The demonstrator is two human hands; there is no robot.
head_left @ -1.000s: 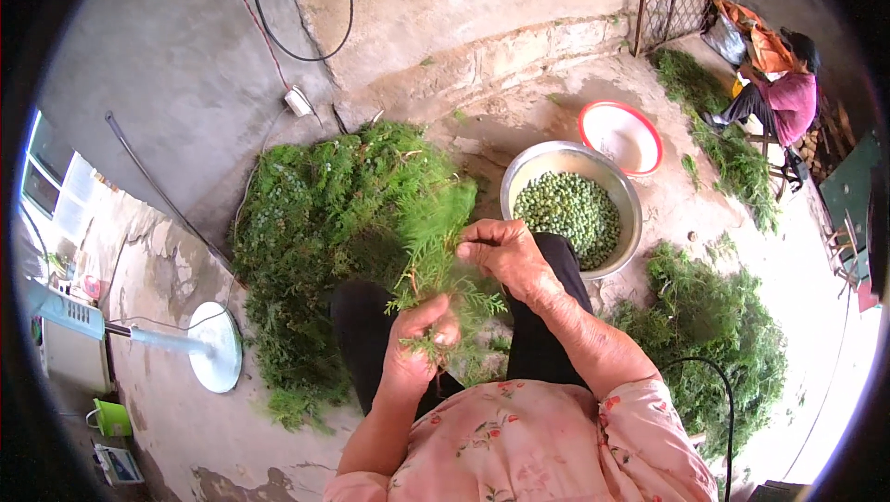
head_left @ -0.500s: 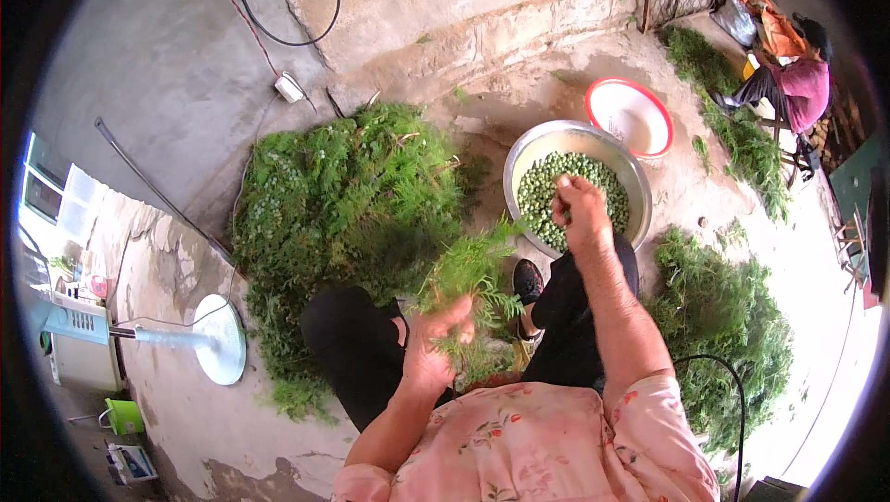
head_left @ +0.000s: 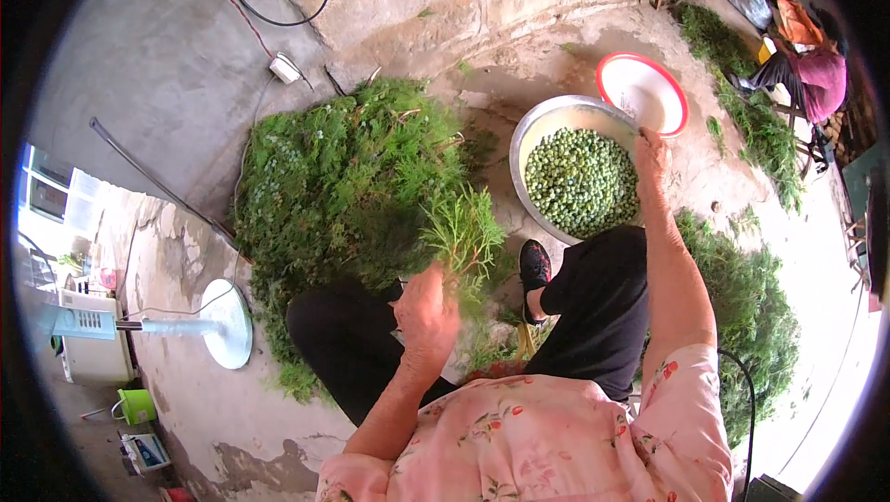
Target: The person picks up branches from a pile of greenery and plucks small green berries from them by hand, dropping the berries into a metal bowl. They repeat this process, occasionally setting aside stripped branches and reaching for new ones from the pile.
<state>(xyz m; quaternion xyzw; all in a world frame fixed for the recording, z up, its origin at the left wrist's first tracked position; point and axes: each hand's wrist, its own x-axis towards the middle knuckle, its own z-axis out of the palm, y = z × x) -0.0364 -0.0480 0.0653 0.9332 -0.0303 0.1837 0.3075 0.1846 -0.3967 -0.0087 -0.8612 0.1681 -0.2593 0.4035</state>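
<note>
My left hand (head_left: 426,318) is closed around the stem of a green cypress-like sprig (head_left: 466,231), held in front of my left knee. My right hand (head_left: 653,157) is at the right rim of a metal basin (head_left: 525,131), its fingers curled at the edge and partly hidden. Inside the basin lies a heap of small round green cones or berries (head_left: 579,177). A large pile of cut green branches (head_left: 343,177) spreads on the floor to the left, just beyond my left knee.
A white bowl with a red rim (head_left: 640,94) stands beyond the basin. More branches (head_left: 742,307) lie at the right. A person in a pink top (head_left: 820,85) sits at the far right. A fan with a round base (head_left: 225,324) lies at the left, with a cable nearby.
My right hand has moved from above the cones to the basin's right rim. The sprig in my left hand has turned more upright. The view has shifted slightly.
</note>
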